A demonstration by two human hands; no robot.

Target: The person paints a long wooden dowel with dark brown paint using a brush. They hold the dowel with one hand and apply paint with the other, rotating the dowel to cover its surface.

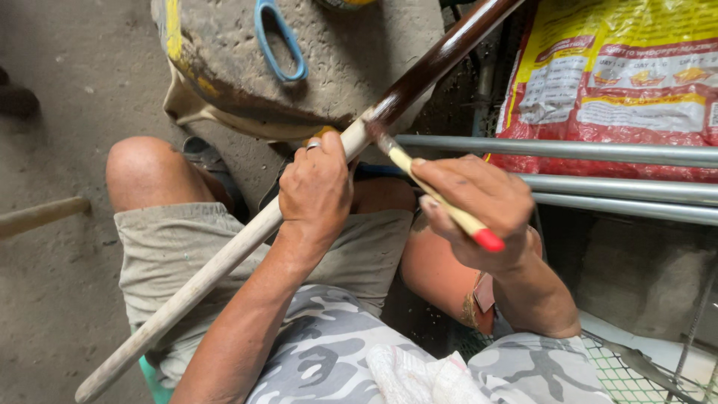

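where the long wooden pole [224, 262] crosses the view from lower left to upper right, the left hand [315, 191] is wrapped around it near mid-length, fingers closed tight on the bare wood, a ring visible on one finger. upper section of the pole is coated dark glossy brown; lower section is unpainted pale wood. the boundary between the two lies just above the left hand.

right hand [479, 202] holds a paintbrush [437, 196] with a pale yellow handle and red end; fingers and thumb are pinched together on the handle. the bristle end touches the pole at the edge of the brown coat, just beside the left hand.

the person is seated, wearing beige shorts [179, 247] and a grey camouflage shirt [336, 344]; the pole passes over the lap, its lower end reaching toward the bottom left corner.

surroundings: blue-handled scissors [278, 37] lie on a rough concrete block [336, 67] with yellow marks, beyond the knees. grey metal pipes [598, 153] run horizontally at right, in front of a red and yellow printed sack [621, 67]. a second bare wooden stick [41, 215] lies on the concrete floor at left. green wire mesh [636, 378] shows at lower right; a white cloth [411, 378] sits at the bottom edge.
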